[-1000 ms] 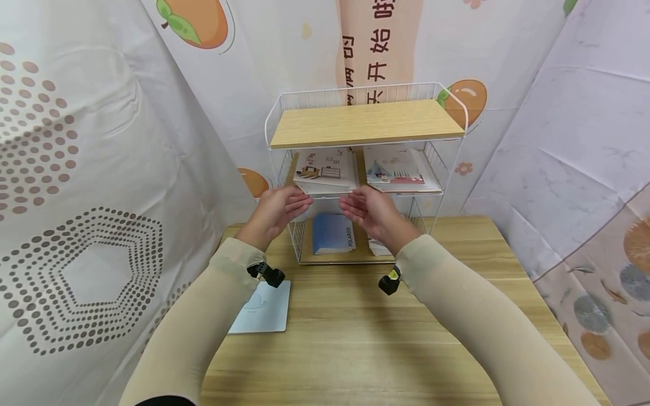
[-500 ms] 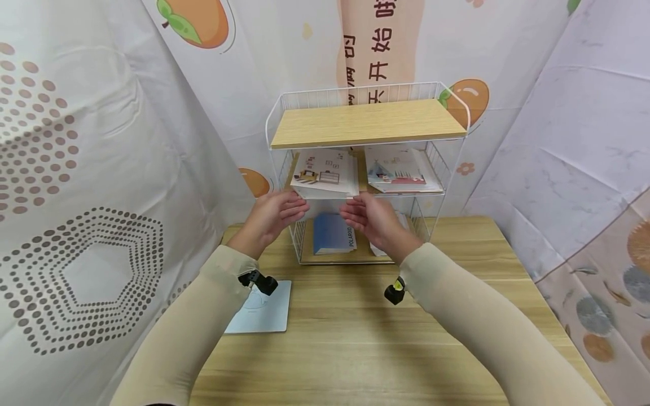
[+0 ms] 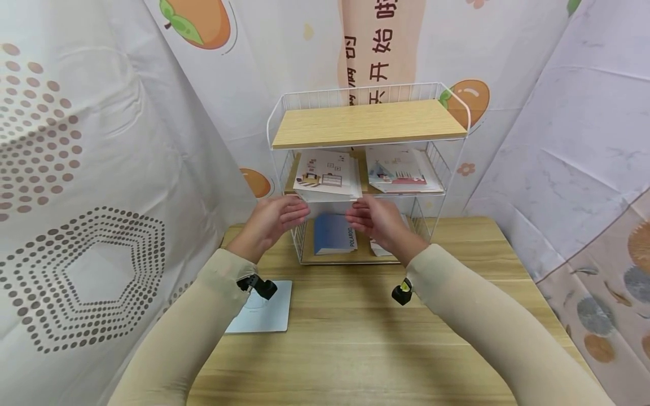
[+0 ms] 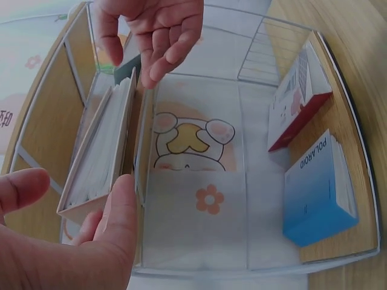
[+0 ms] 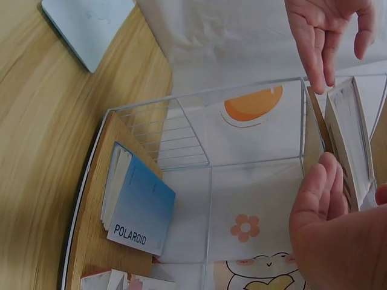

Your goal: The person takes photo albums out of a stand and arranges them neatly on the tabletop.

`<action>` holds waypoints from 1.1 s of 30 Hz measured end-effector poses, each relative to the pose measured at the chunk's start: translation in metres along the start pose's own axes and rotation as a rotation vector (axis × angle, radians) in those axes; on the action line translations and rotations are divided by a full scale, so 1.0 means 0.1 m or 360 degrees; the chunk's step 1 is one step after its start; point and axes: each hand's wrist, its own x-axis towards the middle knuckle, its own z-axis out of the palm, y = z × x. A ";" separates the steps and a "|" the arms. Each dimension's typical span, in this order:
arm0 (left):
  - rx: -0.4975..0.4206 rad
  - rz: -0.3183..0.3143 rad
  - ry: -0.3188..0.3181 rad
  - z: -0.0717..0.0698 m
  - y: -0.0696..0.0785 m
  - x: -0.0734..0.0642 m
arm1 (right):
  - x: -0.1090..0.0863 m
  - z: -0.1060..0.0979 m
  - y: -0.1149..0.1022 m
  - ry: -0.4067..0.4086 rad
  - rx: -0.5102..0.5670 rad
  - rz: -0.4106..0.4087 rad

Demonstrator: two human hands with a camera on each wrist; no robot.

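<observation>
Grip unclenched: left hand (image 3: 271, 223) and right hand (image 3: 378, 223), fingers extended, at front corners of white book (image 3: 327, 173) jutting from middle shelf (image 3: 363, 175). Blue POLAROID book (image 3: 334, 234) below. Head view: right hand mostly hides red-edged book (image 4: 294, 104); left wrist view shows its cover.

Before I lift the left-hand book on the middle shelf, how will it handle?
The book probably feels stiff: its covers look flat and straight. Its pages might fan, showing as separate leaves between them. It may tip forward, since its near edge seems to overhang the middle shelf.
</observation>
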 end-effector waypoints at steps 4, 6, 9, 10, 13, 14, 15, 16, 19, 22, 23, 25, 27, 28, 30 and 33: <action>0.0051 0.0000 0.0021 0.02 0.01 0.08 | 0.05 -0.01 -0.05 0.0062 0.0023 0.0035; 0.0052 -0.0003 0.0040 0.06 0.02 0.15 | 0.08 -0.03 -0.08 0.0111 0.0008 0.0047; 0.0062 -0.0006 0.0095 0.11 0.02 0.23 | 0.12 -0.04 -0.11 0.0175 -0.0014 0.0053; 0.0065 -0.0010 0.0120 0.12 0.03 0.25 | 0.13 -0.04 -0.12 0.0190 -0.0016 0.0053; 0.0083 -0.0013 0.0187 0.15 0.04 0.28 | 0.14 -0.03 -0.14 0.0206 -0.0023 0.0044; 0.0086 -0.0014 0.0202 0.15 0.05 0.29 | 0.15 -0.02 -0.15 0.0209 -0.0024 0.0041; 0.0093 -0.0015 0.0213 0.15 0.05 0.29 | 0.15 -0.01 -0.15 0.0212 -0.0027 0.0038; 0.0097 -0.0019 0.0225 0.15 0.05 0.29 | 0.15 -0.01 -0.15 0.0214 -0.0035 0.0037; 0.0101 -0.0022 0.0248 0.14 0.05 0.28 | 0.15 0.00 -0.13 0.0218 -0.0056 0.0037; 0.0098 -0.0029 0.0258 0.13 0.05 0.27 | 0.14 -0.01 -0.11 0.0218 -0.0090 0.0036; 0.0098 -0.0028 0.0258 0.13 0.05 0.26 | 0.14 -0.01 -0.11 0.0216 -0.0102 0.0030; 0.0099 -0.0027 0.0252 0.12 0.04 0.25 | 0.13 -0.02 -0.10 0.0206 -0.0132 0.0018; 0.0100 -0.0021 0.0234 0.12 0.04 0.22 | 0.11 -0.03 -0.09 0.0189 -0.0149 0.0006; 0.0099 -0.0018 0.0226 0.11 0.03 0.21 | 0.10 -0.04 -0.09 0.0184 -0.0159 0.0006; 0.0102 -0.0012 0.0213 0.11 0.03 0.18 | 0.08 -0.05 -0.08 0.0163 -0.0172 0.0014; 0.0111 -0.0001 0.0191 0.10 0.01 0.14 | 0.04 -0.06 -0.08 0.0135 -0.0169 0.0034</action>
